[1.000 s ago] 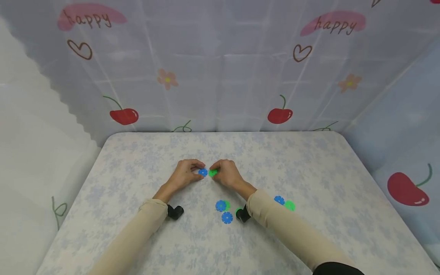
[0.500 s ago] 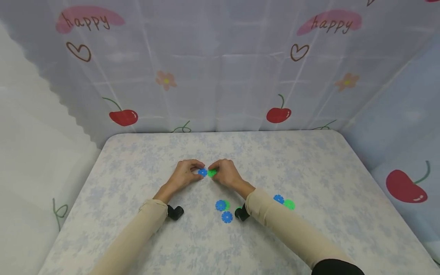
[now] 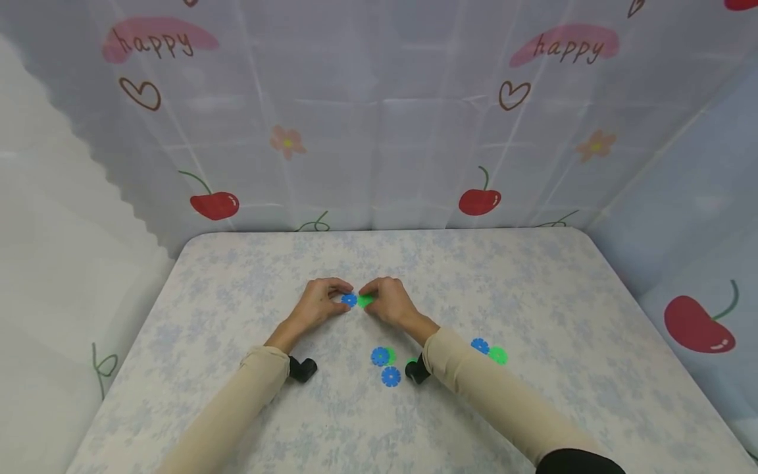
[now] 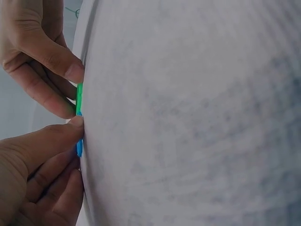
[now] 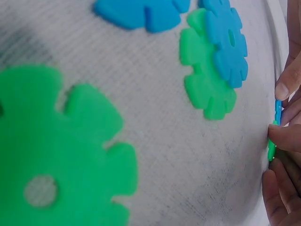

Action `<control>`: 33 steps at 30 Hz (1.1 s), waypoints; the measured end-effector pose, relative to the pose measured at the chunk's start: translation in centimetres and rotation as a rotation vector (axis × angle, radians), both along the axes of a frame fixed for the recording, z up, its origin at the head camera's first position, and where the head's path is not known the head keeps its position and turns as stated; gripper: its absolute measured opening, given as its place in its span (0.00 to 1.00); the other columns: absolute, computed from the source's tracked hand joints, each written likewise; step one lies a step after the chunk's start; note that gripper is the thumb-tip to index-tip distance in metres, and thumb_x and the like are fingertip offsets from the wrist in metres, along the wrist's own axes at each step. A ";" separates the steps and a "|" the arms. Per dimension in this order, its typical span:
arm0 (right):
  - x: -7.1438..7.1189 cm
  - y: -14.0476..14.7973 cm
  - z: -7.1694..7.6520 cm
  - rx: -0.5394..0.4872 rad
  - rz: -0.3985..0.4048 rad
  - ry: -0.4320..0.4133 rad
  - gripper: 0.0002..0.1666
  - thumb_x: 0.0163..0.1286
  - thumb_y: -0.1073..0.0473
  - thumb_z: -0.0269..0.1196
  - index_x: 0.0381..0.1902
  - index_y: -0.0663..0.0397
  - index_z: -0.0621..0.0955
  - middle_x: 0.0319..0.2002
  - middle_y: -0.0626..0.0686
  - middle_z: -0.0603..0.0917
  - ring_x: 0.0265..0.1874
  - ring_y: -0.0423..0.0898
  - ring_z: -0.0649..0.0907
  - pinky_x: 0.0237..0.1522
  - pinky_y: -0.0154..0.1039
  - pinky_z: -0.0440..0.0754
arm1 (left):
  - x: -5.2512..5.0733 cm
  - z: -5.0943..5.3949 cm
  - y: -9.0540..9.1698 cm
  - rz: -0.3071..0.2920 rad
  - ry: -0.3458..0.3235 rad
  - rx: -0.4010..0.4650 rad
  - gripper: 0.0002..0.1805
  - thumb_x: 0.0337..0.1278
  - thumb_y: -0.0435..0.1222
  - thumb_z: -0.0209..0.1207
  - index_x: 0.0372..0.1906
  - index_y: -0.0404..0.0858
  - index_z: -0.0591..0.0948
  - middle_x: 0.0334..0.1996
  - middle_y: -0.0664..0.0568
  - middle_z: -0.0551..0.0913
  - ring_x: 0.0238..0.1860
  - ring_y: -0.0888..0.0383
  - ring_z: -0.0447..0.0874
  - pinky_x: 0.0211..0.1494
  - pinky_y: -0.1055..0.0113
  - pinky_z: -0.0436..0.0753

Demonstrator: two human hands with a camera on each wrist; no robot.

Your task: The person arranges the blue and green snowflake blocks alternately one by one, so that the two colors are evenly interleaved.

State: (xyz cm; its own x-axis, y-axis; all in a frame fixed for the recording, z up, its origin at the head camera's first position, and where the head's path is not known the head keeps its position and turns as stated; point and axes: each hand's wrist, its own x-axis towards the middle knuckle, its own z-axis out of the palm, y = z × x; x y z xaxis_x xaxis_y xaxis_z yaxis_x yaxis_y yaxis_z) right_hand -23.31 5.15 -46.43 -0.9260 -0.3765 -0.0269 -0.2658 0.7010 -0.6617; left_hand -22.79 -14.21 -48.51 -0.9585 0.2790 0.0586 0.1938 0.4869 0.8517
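My left hand point(image 3: 314, 304) pinches a blue notched snowflake disc point(image 3: 349, 300) between thumb and fingers. Opposite it, my right hand point(image 3: 391, 301) pinches a green snowflake disc point(image 3: 364, 301). The two discs meet edge to edge, just above or on the table. From the left wrist they appear nearly edge-on, the green piece point(image 4: 79, 97) against the blue piece point(image 4: 79, 147). Whether their notches interlock, I cannot tell. Fingers hide part of both discs.
Nearer the person, a blue disc point(image 3: 380, 356) overlaps a green one point(image 3: 391, 356), with another blue disc point(image 3: 391, 376) in front. A large green disc point(image 5: 70, 155) lies close under the right wrist. Beside the right sleeve, a blue disc point(image 3: 480, 345) touches a green disc point(image 3: 498, 355).
The right hand has brought the green disc slightly left, closing the small gap to the blue disc. The left hand has stayed nearly still.
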 end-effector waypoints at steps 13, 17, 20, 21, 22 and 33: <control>0.2 0.1 -0.4 0.016 0.055 0.010 0.26 0.63 0.66 0.69 0.60 0.61 0.80 0.57 0.57 0.80 0.58 0.53 0.78 0.58 0.46 0.78 | 0.1 0.0 -0.2 -0.007 -0.010 0.020 0.21 0.48 0.21 0.69 0.51 0.30 0.83 0.51 0.40 0.82 0.57 0.46 0.81 0.58 0.62 0.80; 0.7 0.6 -0.3 0.049 0.055 0.035 0.35 0.63 0.62 0.69 0.67 0.58 0.73 0.62 0.57 0.77 0.59 0.52 0.77 0.59 0.47 0.77 | 0.2 0.1 -0.2 -0.013 -0.014 0.016 0.21 0.48 0.21 0.69 0.52 0.30 0.82 0.51 0.40 0.82 0.57 0.46 0.81 0.59 0.62 0.79; 1.5 1.2 0.1 0.022 0.041 0.046 0.35 0.62 0.62 0.70 0.67 0.57 0.73 0.61 0.55 0.77 0.58 0.52 0.78 0.58 0.48 0.77 | 0.2 0.1 -0.1 -0.017 -0.010 0.019 0.22 0.48 0.22 0.69 0.52 0.30 0.82 0.51 0.40 0.83 0.57 0.47 0.81 0.59 0.62 0.79; 1.9 1.4 0.3 -0.001 0.038 0.040 0.34 0.63 0.62 0.70 0.67 0.57 0.74 0.61 0.55 0.78 0.58 0.52 0.78 0.57 0.49 0.77 | 0.3 0.0 -0.1 -0.017 -0.007 0.020 0.22 0.48 0.22 0.69 0.52 0.30 0.82 0.51 0.41 0.83 0.57 0.47 0.81 0.59 0.62 0.79; 2.3 1.7 0.5 -0.023 0.043 0.034 0.33 0.63 0.62 0.70 0.66 0.57 0.75 0.60 0.55 0.79 0.57 0.52 0.78 0.57 0.49 0.78 | 0.3 0.0 -0.1 -0.018 -0.007 0.019 0.22 0.48 0.22 0.70 0.52 0.30 0.82 0.51 0.41 0.83 0.57 0.47 0.81 0.59 0.61 0.79; 8.1 4.8 0.8 -0.088 0.157 -0.042 0.24 0.65 0.63 0.68 0.60 0.60 0.80 0.55 0.54 0.82 0.56 0.52 0.79 0.56 0.51 0.78 | 0.3 -0.2 -0.2 -0.014 0.024 0.028 0.22 0.48 0.23 0.70 0.52 0.30 0.82 0.50 0.41 0.83 0.55 0.46 0.82 0.61 0.60 0.78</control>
State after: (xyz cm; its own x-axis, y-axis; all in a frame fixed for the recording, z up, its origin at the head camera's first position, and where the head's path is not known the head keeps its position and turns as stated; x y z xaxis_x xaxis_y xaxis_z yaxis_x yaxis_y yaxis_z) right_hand -15.22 9.99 -45.64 -0.8543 -0.5192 -0.0250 -0.3385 0.5921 -0.7313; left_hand -22.51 -14.42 -48.74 -0.9526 0.2907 0.0895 0.2212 0.4601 0.8599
